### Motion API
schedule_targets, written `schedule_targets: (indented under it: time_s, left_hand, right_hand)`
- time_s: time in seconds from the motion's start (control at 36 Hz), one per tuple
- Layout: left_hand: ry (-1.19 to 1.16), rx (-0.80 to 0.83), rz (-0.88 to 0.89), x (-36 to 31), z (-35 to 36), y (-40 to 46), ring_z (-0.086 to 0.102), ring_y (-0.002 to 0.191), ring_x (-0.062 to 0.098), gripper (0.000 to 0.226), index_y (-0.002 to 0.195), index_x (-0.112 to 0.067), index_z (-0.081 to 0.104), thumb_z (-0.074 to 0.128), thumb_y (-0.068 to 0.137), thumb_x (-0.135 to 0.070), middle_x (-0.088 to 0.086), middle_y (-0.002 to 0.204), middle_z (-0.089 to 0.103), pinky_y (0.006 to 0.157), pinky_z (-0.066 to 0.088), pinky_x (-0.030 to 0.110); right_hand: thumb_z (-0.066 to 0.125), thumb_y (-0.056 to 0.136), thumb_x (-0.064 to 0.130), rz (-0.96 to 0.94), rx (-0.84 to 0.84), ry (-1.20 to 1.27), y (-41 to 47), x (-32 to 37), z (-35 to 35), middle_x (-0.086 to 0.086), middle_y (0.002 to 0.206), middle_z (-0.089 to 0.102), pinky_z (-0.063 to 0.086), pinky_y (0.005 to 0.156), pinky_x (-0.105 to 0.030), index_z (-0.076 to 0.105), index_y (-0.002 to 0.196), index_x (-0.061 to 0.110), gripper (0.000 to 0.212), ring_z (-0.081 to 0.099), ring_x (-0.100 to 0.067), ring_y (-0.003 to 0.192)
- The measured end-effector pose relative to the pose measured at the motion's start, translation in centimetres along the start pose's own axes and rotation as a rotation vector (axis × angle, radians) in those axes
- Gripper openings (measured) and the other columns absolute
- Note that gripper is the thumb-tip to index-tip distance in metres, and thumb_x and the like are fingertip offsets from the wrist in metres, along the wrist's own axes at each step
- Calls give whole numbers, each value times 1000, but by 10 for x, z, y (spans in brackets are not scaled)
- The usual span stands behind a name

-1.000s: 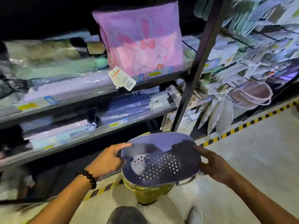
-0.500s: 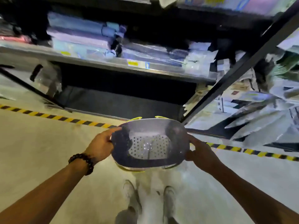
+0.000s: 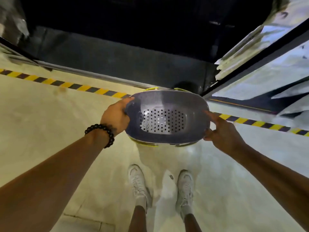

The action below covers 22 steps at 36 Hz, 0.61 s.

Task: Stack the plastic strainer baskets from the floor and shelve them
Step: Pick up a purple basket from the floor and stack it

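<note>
A stack of plastic strainer baskets hangs in the air at mid-frame. The top one is a blue-grey oval basket [image 3: 167,104] with a perforated bottom; a yellow-green basket rim [image 3: 143,142] peeks out beneath it. My left hand [image 3: 116,116] grips the stack's left end, thumb over the rim. My right hand [image 3: 222,131] holds the right end, forefinger stretched along the rim. The stack is level with the front of the dark bottom shelf [image 3: 117,54].
A yellow-and-black hazard stripe [image 3: 66,84] runs across the floor before the shelf. A black upright post [image 3: 250,59] stands at right, with pale packaged goods [image 3: 267,72] beyond it. My white shoes [image 3: 138,183] stand on the pale floor below.
My view has tilted down from the upper shelves to the floor and bottom shelf. Both hands keep the same hold on the basket stack, now lower and nearer the bottom shelf.
</note>
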<state>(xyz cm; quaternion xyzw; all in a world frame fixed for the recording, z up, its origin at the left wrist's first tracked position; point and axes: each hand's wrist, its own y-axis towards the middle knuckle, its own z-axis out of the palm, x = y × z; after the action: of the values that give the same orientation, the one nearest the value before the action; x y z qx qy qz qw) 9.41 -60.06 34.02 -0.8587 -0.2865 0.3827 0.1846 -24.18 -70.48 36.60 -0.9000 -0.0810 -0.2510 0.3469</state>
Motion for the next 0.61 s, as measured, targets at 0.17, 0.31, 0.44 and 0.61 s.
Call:
schedule_targets:
  time_s: [0.17, 0.31, 0.44, 0.61]
  left_hand:
    - [-19, 32, 63, 32, 28, 20, 52, 140, 25, 52, 154, -29, 47, 59, 104, -17, -5, 155, 52, 119, 39, 46]
    - [229, -2, 138, 31, 31, 7, 35, 151, 23, 55, 156, -22, 41, 51, 103, -15, 3, 164, 40, 125, 28, 38]
    - [419, -240, 335, 19, 26, -35, 29, 153, 31, 60, 162, -23, 28, 39, 104, -31, 9, 171, 23, 122, 30, 42]
    - [605, -284, 418, 19, 29, -65, 21, 157, 36, 68, 165, -22, 14, 38, 105, -43, 10, 173, 18, 122, 31, 55]
  right_hand:
    - [60, 103, 26, 35, -94, 54, 7, -15, 29, -2, 136, 67, 57, 88, -41, 37, 153, 47, 60, 73, -27, 99]
    - [63, 100, 28, -135, -164, -273, -3, -5, 37, -7, 168, 28, 35, 119, -53, 21, 163, 21, 76, 27, -32, 152]
    - [58, 99, 41, -378, -224, -434, -13, 22, 46, -8, 171, 16, 26, 124, -57, 16, 163, 15, 81, 11, -32, 158]
    - [36, 102, 50, -434, -253, -540, -21, 52, 60, -7, 171, 19, 20, 124, -55, 14, 163, 19, 71, 12, -33, 158]
